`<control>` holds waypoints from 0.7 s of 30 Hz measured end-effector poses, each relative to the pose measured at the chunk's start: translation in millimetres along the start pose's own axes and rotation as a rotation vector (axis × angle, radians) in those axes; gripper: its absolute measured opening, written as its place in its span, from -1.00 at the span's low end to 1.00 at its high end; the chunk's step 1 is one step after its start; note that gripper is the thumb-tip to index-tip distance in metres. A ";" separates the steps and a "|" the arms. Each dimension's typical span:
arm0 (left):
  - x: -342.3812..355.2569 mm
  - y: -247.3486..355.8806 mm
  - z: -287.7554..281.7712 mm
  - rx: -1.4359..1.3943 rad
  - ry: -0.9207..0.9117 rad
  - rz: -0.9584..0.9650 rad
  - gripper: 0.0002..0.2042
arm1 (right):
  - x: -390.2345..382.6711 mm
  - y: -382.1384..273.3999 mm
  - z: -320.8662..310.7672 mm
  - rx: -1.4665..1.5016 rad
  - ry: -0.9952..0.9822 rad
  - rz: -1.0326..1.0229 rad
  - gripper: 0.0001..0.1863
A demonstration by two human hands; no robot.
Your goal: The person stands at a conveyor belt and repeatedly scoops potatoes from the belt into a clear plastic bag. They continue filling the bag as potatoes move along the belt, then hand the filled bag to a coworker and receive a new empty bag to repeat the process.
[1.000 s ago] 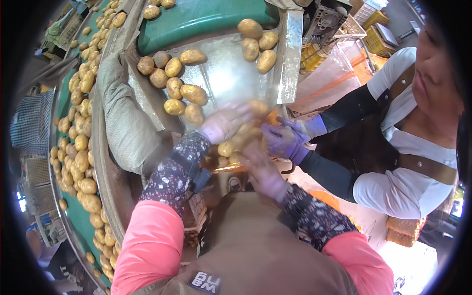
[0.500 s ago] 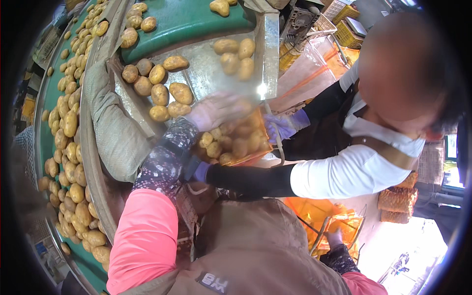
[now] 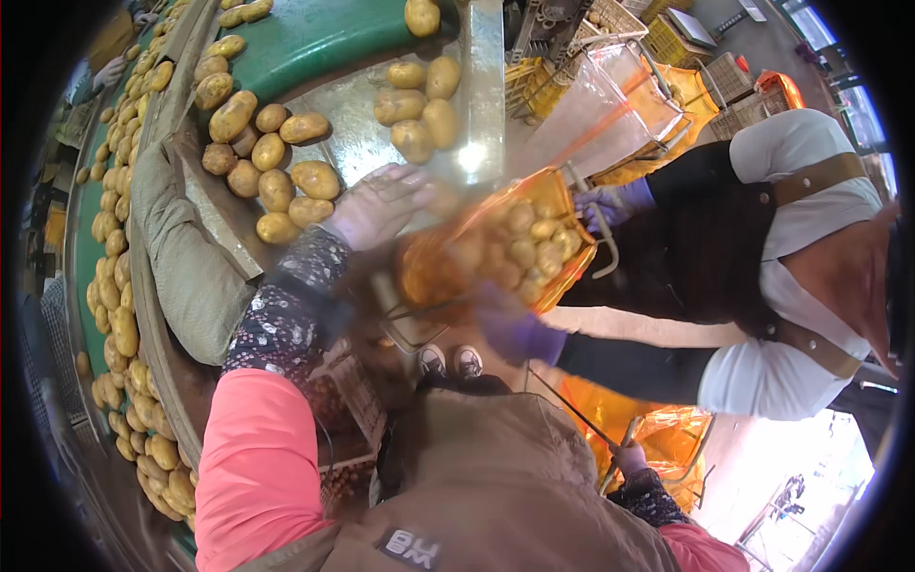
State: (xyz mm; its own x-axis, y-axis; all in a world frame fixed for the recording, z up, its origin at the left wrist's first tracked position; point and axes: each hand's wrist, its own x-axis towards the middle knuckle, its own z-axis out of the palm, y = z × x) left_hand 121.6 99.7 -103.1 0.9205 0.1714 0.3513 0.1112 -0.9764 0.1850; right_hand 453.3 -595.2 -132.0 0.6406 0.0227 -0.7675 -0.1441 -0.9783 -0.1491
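My left hand (image 3: 381,205), fingers stretched out, lies flat at the lower end of the metal chute (image 3: 357,151), beside several potatoes (image 3: 276,191). Right of it, a co-worker tilts an orange mesh bag (image 3: 543,238) filled with potatoes, hung on a metal frame. One purple-gloved hand (image 3: 615,202) of that person grips the frame's handle; the other glove (image 3: 515,324), blurred, is at the bag's near side. At the lower right, my right hand (image 3: 631,459) is closed round a bar of another metal frame holding an orange mesh bag (image 3: 677,443).
A green conveyor (image 3: 88,315) carrying many potatoes runs along the left. A grey cloth-covered edge (image 3: 186,253) separates it from the chute. A second green belt (image 3: 334,43) feeds the chute from above. More framed orange bags (image 3: 681,124) and yellow crates (image 3: 667,38) stand at the back right.
The co-worker has drawn the filled bag rightward, away from the chute's end, and leaned back. My left hand has settled from a blurred sweep. My right hand now grips the frame bar.
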 end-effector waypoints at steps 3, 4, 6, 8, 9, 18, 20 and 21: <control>0.2 -0.6 2.0 0.024 0.012 0.017 -0.52 | 9.5 8.4 4.0 -0.166 0.055 -0.019 -0.72; 0.8 -0.8 2.3 0.033 0.007 0.013 -0.52 | 13.0 10.5 4.2 -0.185 0.068 -0.030 -0.72; 1.0 -0.2 1.4 0.022 -0.021 -0.008 -0.54 | 20.4 13.7 3.8 -0.213 0.067 -0.075 -0.72; 1.2 0.9 0.0 0.033 -0.002 0.014 -0.55 | 28.7 14.1 1.5 -0.181 0.094 -0.106 -0.70; 2.0 1.7 0.2 0.043 -0.019 0.012 -0.55 | 32.4 12.8 -0.8 -0.198 0.124 -0.130 -0.69; 9.3 4.8 -1.6 0.033 -0.045 -0.002 -0.58 | 39.6 -53.4 -10.6 0.186 0.109 -0.225 -0.79; 11.6 5.2 -2.6 0.033 -0.056 -0.006 -0.59 | 35.7 -66.0 -8.6 0.191 0.098 -0.210 -0.80; 12.7 6.1 -3.6 0.032 -0.058 -0.007 -0.59 | 34.2 -70.4 -8.1 0.240 0.092 -0.207 -0.81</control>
State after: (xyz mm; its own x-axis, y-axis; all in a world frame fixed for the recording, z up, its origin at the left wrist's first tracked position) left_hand 132.6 96.4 -94.2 0.9396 0.1713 0.2964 0.1289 -0.9791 0.1574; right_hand 491.4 -527.3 -142.7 0.7386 0.1870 -0.6477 -0.1698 -0.8781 -0.4472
